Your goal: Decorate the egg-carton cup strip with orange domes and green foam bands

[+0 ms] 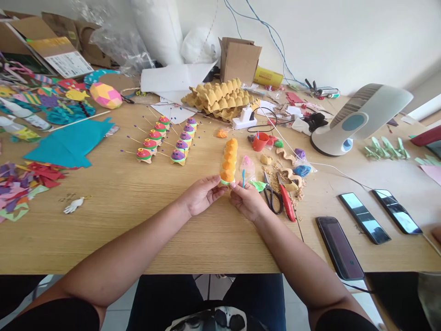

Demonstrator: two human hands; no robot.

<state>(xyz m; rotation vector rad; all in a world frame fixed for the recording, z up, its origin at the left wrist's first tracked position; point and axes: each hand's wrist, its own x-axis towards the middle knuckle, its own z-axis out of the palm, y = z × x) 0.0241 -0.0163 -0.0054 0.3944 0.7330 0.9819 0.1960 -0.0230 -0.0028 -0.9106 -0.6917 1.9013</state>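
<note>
Orange strip: a row of clay-coated bumps [230, 158] lies lengthwise in front of me on the counter [138, 230], its near end, edged in light green, between my hands.
Left hand: my thumb and forefinger [203, 196] close on that end's left side, the other fingers loosely curled.
Right hand: my thumb [248, 200] presses the end's right side, fingers folded beneath.
Blue tool: its slim blade [243, 178] stands up at my right fingers; I cannot tell whether I hold it.
Squeeze risk: pinching too hard could dent the orange coating or wrinkle the green edge, if it is as soft as it looks.
Scissors and red cutter: both [273, 192] [288, 204] lie near my right hand; a careless sideways sweep could catch a blade.
Shavings: these crumbs [299, 189] could stick to the clay if the strip drifts right.
</note>
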